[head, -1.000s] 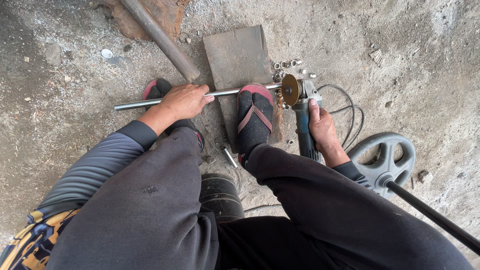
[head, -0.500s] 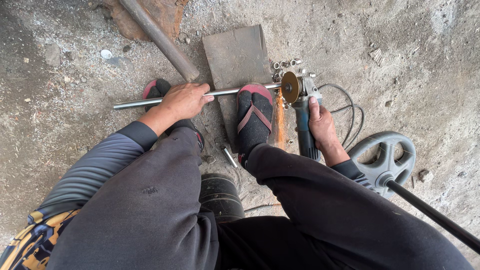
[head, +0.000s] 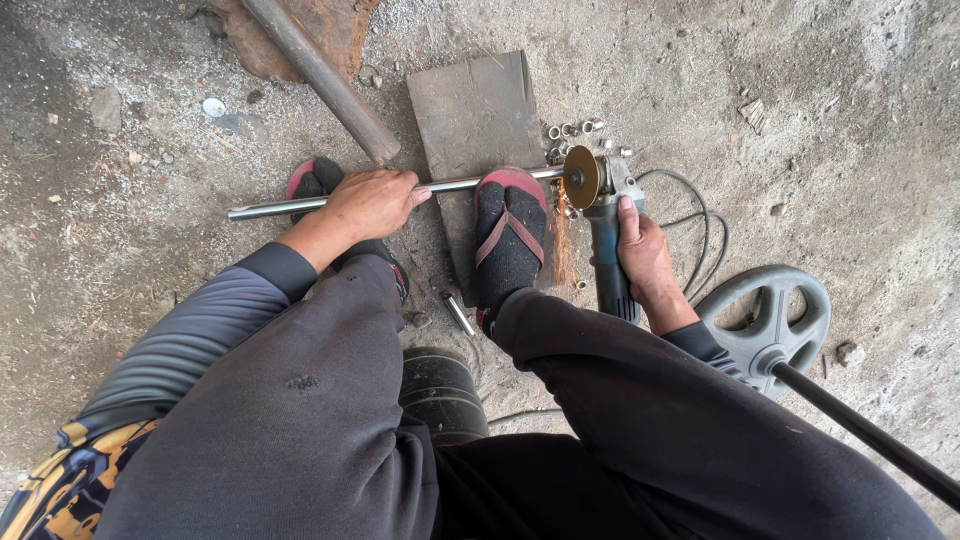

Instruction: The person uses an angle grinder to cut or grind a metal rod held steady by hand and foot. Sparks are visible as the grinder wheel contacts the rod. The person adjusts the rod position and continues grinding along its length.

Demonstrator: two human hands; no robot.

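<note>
A: Left third of the frame, what is seen?
B: A thin steel rod (head: 300, 203) is laid across the concrete floor (head: 120, 290), its free end pointing left. A thick rusty pipe (head: 320, 80) is seen at upper left, untouched.

A: Left hand?
B: The left hand (head: 370, 203) is clenched over the rod, palm down, pinning it just left of centre. A sandalled foot (head: 318, 180) is tucked under and behind it.

A: Centre?
B: The rod is passed over a flat grey slab (head: 470, 110); it is pressed down there by the other foot (head: 508, 235) in a red-strapped sandal. One short cut piece (head: 459, 313) is seen lying below the slab.

A: Right side?
B: An angle grinder (head: 605, 230) is gripped around its body by the right hand (head: 645, 255). Its disc (head: 580, 177) is set against the rod's right end, with sparks (head: 560, 245) thrown downward. A weight plate on a bar (head: 765, 320) is lying at lower right, well apart from the cut.

A: How far along?
B: Judged mid-job: a cluster of small cut rings (head: 572, 130) is already gathered just above the disc, a cut is in hand, and most of the rod is left uncut.

A: Containers?
B: None is seen; the rings are loose on the floor. A dark round drum (head: 440, 390) under the person is seen, contents cannot be told.
</note>
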